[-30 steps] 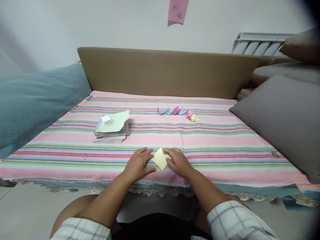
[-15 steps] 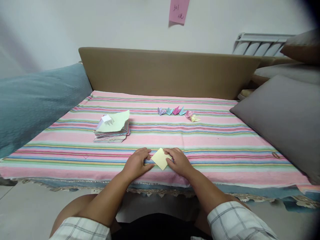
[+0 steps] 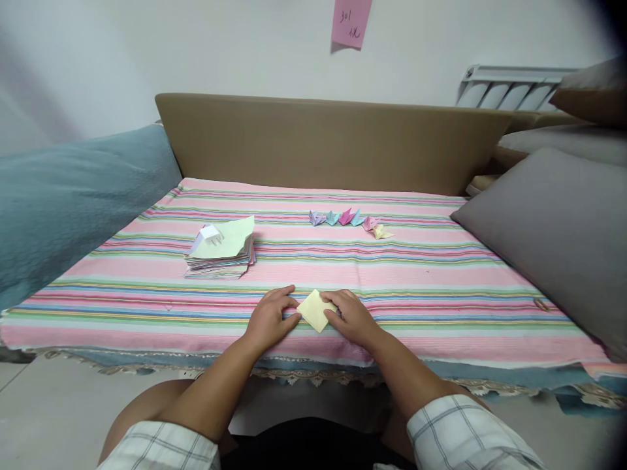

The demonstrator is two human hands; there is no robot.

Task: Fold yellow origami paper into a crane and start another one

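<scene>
Striped cloth [image 3: 416,274] is lying under the yellow paper [image 3: 312,313] at near centre, which the right hand [image 3: 349,314] is clamping by its right corner while the left hand [image 3: 269,320], grip impossible to tell, is meeting the left, seemingly mid-fold, probably needing careful alignment next.

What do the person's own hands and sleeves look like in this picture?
The left sleeve and right sleeve are white, with thin dark lines crossing in a check pattern. Both end well above the wrists. The left hand and right hand wear no gloves; no watch or ring is visible.
</scene>
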